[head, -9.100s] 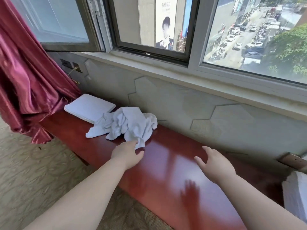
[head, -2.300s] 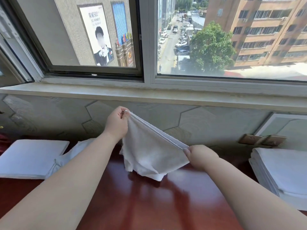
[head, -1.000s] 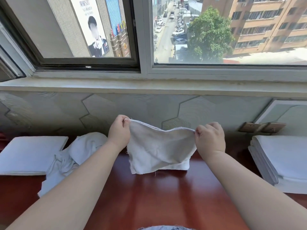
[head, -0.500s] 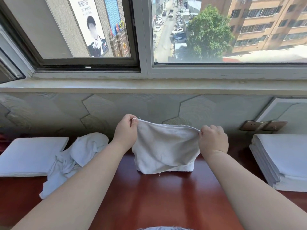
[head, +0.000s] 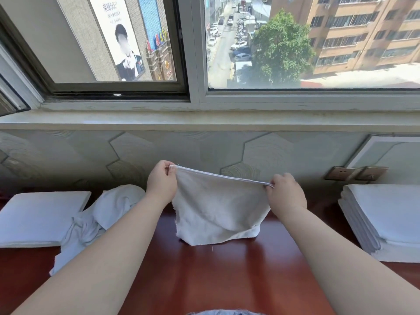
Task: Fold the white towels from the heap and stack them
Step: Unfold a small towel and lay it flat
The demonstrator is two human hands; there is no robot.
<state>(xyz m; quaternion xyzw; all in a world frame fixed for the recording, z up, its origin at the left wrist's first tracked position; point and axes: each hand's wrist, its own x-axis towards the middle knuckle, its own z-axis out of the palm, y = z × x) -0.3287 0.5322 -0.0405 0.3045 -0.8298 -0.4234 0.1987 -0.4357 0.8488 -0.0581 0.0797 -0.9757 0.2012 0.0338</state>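
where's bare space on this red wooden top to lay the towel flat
Free: the glossy red wooden top between your forearms, below the held white towel. Crowded: crumpled white heap and flat white pad on the left, folded white stack on the right.

Bare forearms, no sleeves, left hand (head: 161, 186), right hand (head: 286, 194), no rings

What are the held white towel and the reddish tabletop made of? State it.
White towel: soft woven cloth, likely cotton, matte; it drapes, with a frayed thread at the hem. Reddish tabletop: seemingly wood or veneer, gloss-lacquered; it mirrors the arms and window light.
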